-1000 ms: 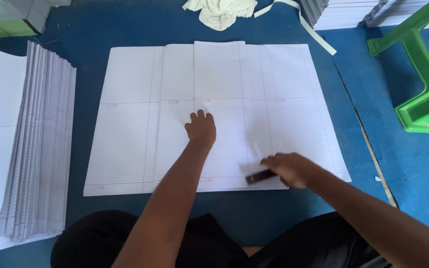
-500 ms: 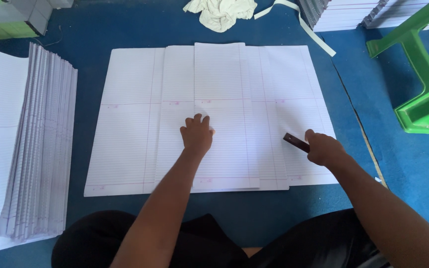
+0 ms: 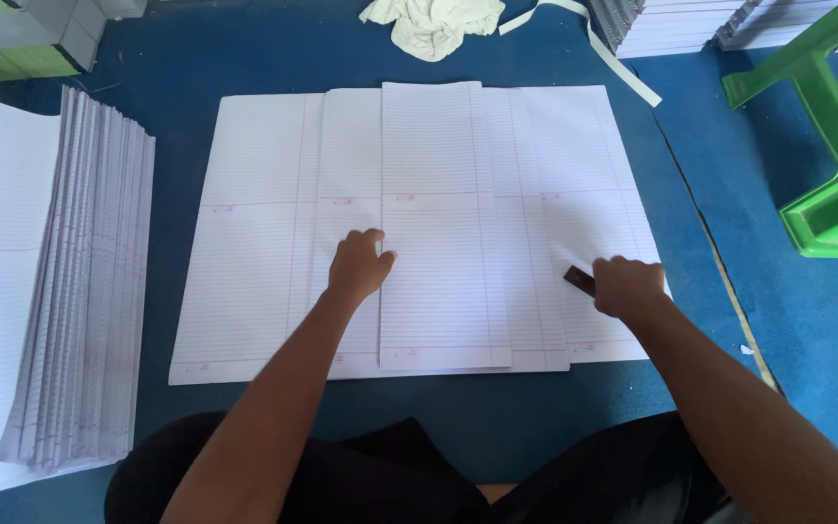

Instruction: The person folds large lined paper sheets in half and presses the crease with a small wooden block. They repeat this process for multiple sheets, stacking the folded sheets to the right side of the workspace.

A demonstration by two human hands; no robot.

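Blue carpeted floor point(image 3: 497, 427) fills the view, with overlapping sheets of lined white paper point(image 3: 429, 223) fanned out across it in front of the seated person. Left hand point(image 3: 358, 265) lies flat on the sheets near their middle, fingers loosely spread, pressing the paper down and holding nothing. Right hand point(image 3: 626, 287) is curled shut around a small dark flat tool point(image 3: 580, 280), whose end sticks out toward the left and rests on the right-hand sheet near its lower edge. Both forearms reach in from the bottom of the view over dark-clothed knees. Off to the left, well apart from the sheets, stands a tall stack of lined paper point(image 3: 70, 281), its edges stepped. Beyond the sheets lie a crumpled pale cloth point(image 3: 431, 23) and a pale paper strip point(image 3: 623, 64). A green plastic stool point(image 3: 826, 146) stands on the right.
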